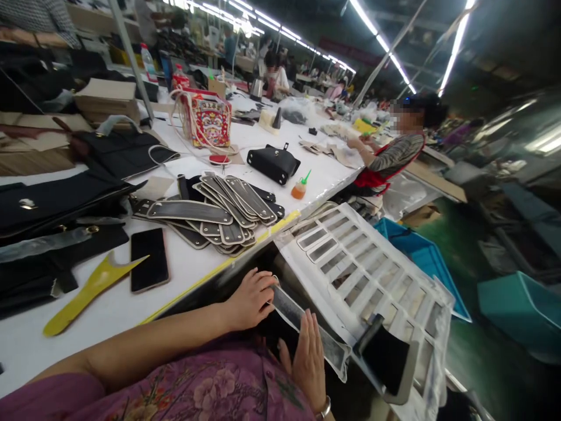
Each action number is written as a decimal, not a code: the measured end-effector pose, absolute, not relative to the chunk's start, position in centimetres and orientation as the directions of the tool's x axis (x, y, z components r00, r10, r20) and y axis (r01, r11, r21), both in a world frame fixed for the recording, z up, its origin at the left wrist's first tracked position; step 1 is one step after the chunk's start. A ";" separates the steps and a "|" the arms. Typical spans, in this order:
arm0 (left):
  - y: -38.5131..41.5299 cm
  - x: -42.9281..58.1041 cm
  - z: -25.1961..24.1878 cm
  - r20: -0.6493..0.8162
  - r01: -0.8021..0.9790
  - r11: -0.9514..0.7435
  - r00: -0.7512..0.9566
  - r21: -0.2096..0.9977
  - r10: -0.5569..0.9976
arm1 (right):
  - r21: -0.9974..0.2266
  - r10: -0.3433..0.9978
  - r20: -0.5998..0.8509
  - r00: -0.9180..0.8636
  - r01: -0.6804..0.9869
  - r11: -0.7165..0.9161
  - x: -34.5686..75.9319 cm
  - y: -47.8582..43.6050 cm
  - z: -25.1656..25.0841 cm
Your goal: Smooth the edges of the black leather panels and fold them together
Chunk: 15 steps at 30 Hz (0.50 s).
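A long dark strip with pale edges (289,305), like the bag panels on the table, is held low in front of my body, beyond the table's edge. My left hand (254,297) has its curled fingers on the strip's upper end. Against the middle of the strip rests my right hand (309,356), its fingers straight and close together, the thumb apart. The strip's lower end sticks out past the right hand. On the table nearby, a loose pile of similar grey panels (190,211) with pale borders and small rivets lies spread out.
A phone (149,260) and a yellow forked tool (87,295) lie at left. Beyond are a black bag (272,164), a glue bottle (300,188) and a red patterned bag (210,120). At right stand a slotted white board (350,257), blue crate (421,257) and seated co-worker (394,155).
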<state>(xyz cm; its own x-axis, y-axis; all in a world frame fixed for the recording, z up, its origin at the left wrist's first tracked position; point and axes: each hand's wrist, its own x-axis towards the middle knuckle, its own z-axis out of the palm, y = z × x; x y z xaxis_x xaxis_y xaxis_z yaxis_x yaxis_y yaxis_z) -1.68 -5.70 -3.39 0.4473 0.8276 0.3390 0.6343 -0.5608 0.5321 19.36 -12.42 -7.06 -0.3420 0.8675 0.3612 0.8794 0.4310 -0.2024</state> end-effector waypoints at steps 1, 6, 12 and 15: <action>-5.9 -1.4 -3.2 0.369 0.623 -0.605 0.479 0.496 0.796 | -0.217 0.868 0.370 -0.331 0.878 0.427 19.7 -12.6 -6.8; -5.8 0.7 -2.8 0.309 0.430 -0.832 0.785 0.350 0.536 | -0.235 0.842 0.461 -0.280 0.876 0.420 20.3 -13.4 -6.5; -5.4 1.6 -3.1 0.257 0.384 -0.833 0.825 0.399 0.504 | -0.181 0.809 0.456 -0.370 0.852 0.492 20.8 -13.6 -6.8; -5.7 1.9 -2.8 0.214 0.442 -0.776 0.790 0.449 0.574 | -0.136 0.787 0.424 -0.449 0.827 0.545 21.1 -13.3 -6.7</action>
